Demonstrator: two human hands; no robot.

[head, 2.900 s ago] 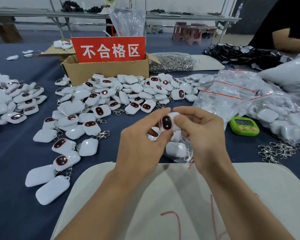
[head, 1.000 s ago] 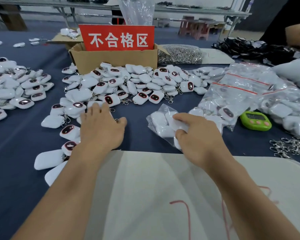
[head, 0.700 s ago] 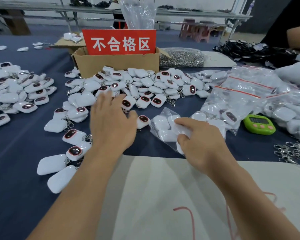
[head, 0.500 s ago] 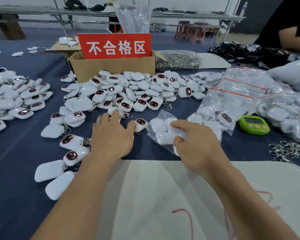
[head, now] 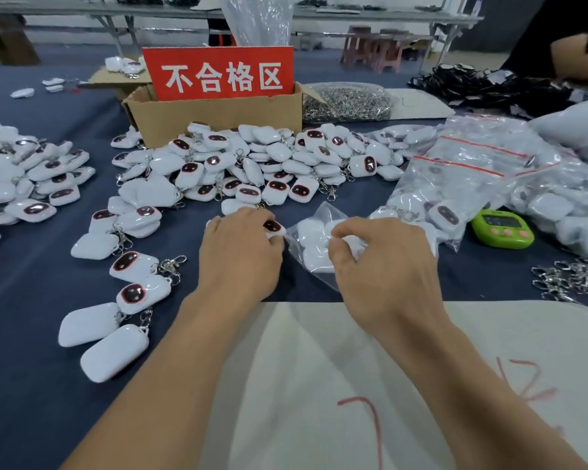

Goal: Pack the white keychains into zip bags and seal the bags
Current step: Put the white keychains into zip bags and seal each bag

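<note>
Head view: our left hand [head: 240,254] has come back from the centre pile [head: 269,164], fingers curled round a white keychain [head: 274,227] just beside the zip bag [head: 311,244] that our right hand [head: 386,269] pinches, so loading looks next.

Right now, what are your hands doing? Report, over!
Left hand grips a keychain. Right hand pinches the zip bag, partly filled, mouth looks open. Nothing between keychain and bag.

The left hand [head: 240,252] hides most of 1 keychain [head: 273,226], and the green timer [head: 503,228] shows digits too small to read.
</note>
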